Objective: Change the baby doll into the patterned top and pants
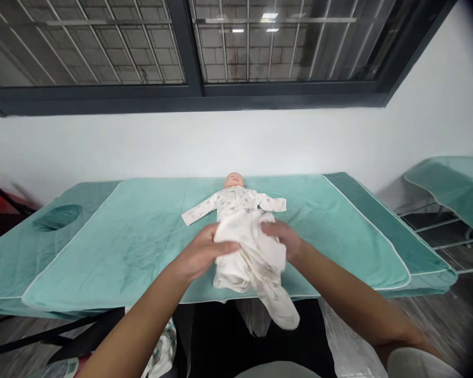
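A baby doll (234,180) lies on its back on the teal-covered bed, dressed in a white printed long-sleeved top (236,199) with both sleeves spread sideways. In front of its lower body, white printed baby pants (252,257) are bunched between my hands, and one leg with a rounded foot end dangles past the bed's near edge. My left hand (207,252) grips the left side of the cloth, thumb on top. On the other side, my right hand (281,239) closes on the pants, its fingertips partly buried in the folds. The doll's legs are hidden behind the cloth.
The teal bed cover (150,231) has a round face hole (59,218) at its left end. Behind it is a white wall under a barred window (201,89). Another teal bed (453,184) stands at right. Patterned cloth (163,346) lies below the near edge.
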The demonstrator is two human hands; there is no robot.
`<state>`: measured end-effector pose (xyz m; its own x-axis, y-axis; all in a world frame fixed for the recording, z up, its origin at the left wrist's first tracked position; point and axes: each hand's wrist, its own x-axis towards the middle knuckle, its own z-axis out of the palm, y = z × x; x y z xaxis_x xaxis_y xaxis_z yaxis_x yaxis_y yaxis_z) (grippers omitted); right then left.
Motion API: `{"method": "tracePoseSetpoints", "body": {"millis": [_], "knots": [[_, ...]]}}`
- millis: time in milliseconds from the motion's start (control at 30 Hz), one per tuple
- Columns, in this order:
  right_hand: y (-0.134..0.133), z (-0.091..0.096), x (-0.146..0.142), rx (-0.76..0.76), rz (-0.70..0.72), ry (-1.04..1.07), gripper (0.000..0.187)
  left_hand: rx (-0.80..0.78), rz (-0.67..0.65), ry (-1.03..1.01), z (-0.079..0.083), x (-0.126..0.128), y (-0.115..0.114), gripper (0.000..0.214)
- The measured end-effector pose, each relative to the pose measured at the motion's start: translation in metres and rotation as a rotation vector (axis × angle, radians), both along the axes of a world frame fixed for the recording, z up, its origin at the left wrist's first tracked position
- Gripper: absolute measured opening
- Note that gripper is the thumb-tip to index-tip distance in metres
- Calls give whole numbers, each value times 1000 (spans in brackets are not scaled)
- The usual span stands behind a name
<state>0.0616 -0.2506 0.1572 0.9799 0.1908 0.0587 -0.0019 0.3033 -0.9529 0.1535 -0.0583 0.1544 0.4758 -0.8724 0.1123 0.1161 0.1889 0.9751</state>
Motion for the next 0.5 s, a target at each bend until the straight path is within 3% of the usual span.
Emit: {"method": "tracePoseSetpoints", "body": {"millis": [100, 167, 200, 267, 400, 433, 500], "knots": [[11, -10, -4, -326, 277, -4, 45, -185, 228, 201, -8, -6, -14, 26], [11, -14, -7, -504, 438, -27, 37, -143, 251, 218, -14, -9, -19, 23], [9, -15, -8, -518, 459, -46, 37, -88, 240, 214, -17, -10, -19, 25], [0, -20, -8, -411, 367, -85, 43, 16, 147, 193, -22, -10, -15, 36], [-14, -34, -5, -87, 93, -100, 61, 156, -222, 52, -26, -4, -2, 49], [-14, -37, -5, -42, 63, -83, 64, 167, -236, 26, -26, -3, -2, 47], [-10, -42, -4, 9, 15, -64, 68, 111, -109, 62, -26, -3, -7, 44]]}}
